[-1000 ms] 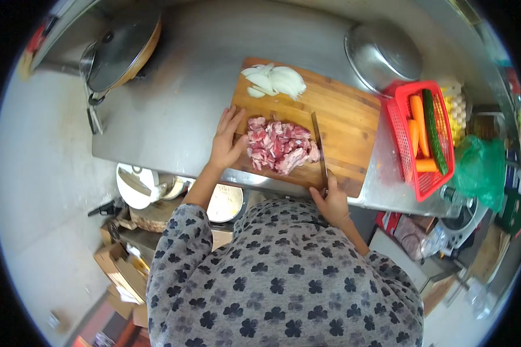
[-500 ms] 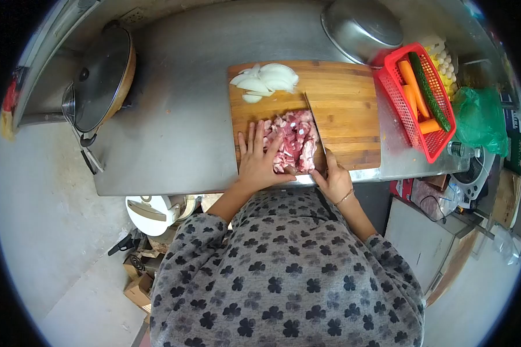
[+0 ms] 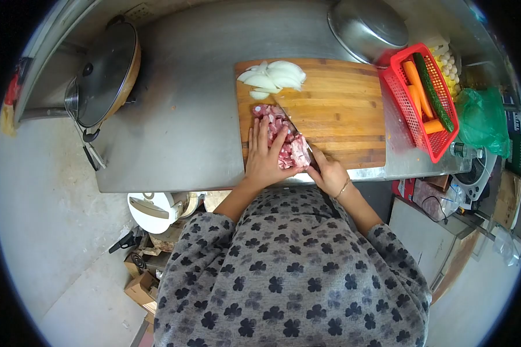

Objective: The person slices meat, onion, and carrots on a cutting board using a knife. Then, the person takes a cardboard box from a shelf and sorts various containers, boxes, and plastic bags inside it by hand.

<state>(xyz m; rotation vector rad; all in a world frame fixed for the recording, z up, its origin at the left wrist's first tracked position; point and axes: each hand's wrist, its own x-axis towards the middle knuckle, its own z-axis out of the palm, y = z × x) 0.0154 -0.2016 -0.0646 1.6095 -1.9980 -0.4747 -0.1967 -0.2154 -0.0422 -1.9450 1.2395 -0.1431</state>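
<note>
Pieces of raw meat [image 3: 284, 151] lie in a narrow heap at the near left of the wooden cutting board [image 3: 341, 110]. My left hand [image 3: 265, 159] rests over the heap's left side, fingers spread and covering part of it. Along the right side of the meat runs the blade of a knife [image 3: 287, 118], slanting from upper left to lower right. Its handle is mostly hidden inside my right hand [image 3: 330, 175], which is closed around it near the board's front edge. Sliced onion [image 3: 275, 76] sits beyond the meat, at the board's far left.
Right of the board, a red basket [image 3: 395, 92] holds carrots [image 3: 418, 92] and a cucumber [image 3: 431, 89]. Eggs [image 3: 446, 61] and a green plastic bag [image 3: 483, 121] are behind it. A metal pot [image 3: 367, 29] stands at the back; a lidded pan [image 3: 107, 75] is at left.
The knife has moved left and its blade now slants more. The meat heap has become narrower, its right side shifted left. My left hand stays over the meat.
</note>
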